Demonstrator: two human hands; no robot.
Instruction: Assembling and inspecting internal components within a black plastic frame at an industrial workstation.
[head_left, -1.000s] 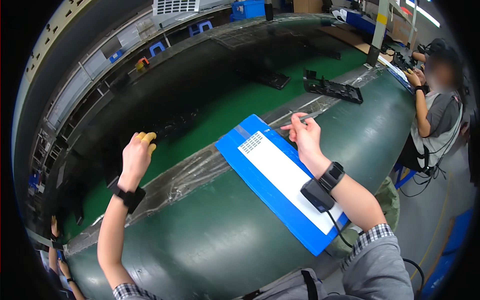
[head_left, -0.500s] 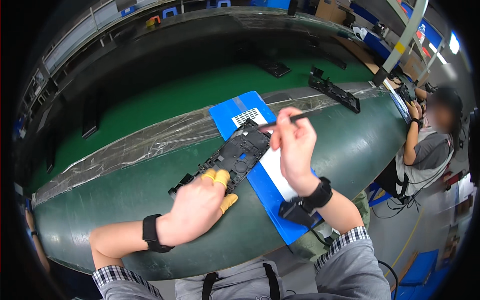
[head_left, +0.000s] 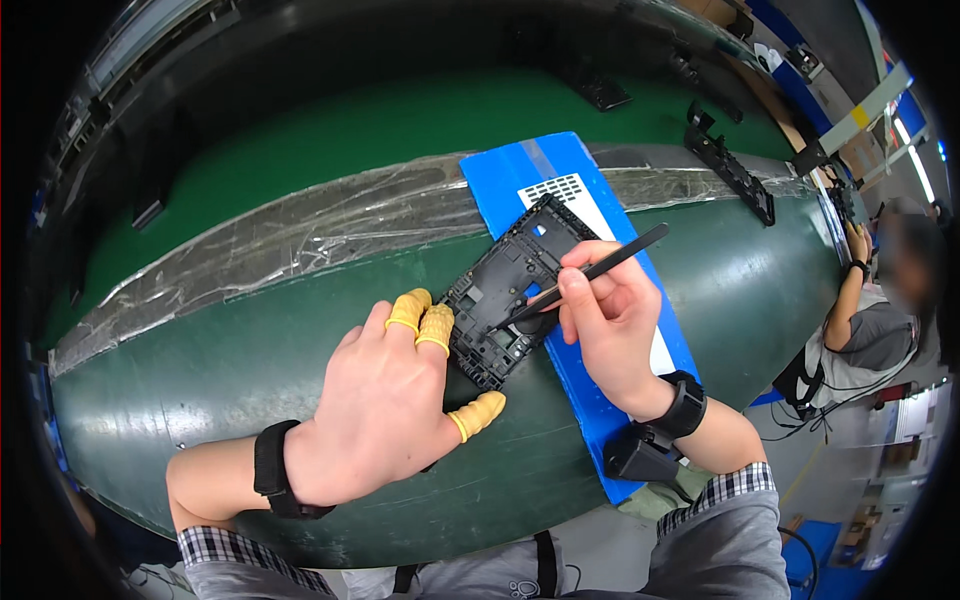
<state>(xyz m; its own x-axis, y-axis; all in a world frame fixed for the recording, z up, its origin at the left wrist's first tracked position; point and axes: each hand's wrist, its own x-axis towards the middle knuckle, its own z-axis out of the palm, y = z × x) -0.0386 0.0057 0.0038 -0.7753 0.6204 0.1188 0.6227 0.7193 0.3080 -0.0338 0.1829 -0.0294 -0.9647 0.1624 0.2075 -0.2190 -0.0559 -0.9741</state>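
Note:
A black plastic housing [head_left: 508, 275] with small parts in its frame lies tilted across a blue board [head_left: 590, 400]. My left hand [head_left: 385, 400], yellow finger cots on thumb and two fingers, holds the housing's near left corner between fingers and thumb. Pinched in my right hand [head_left: 615, 325] is a pair of black tweezers [head_left: 640, 243], its tips down at the lower middle of the housing. What lies at the very tips is too small to make out.
A long black plastic frame [head_left: 730, 165] lies at the right by the taped seam [head_left: 300, 255] of the green bench. Beyond are a dark flat part [head_left: 605, 93] and another dark piece [head_left: 148, 210]. A black device [head_left: 640, 455] sits by my right wrist. A co-worker [head_left: 870, 330] sits at right.
The tweezers have come down from the housing's far end to its lower middle. My left hand has shifted along its near left edge, fingers more spread. The view has shifted too.

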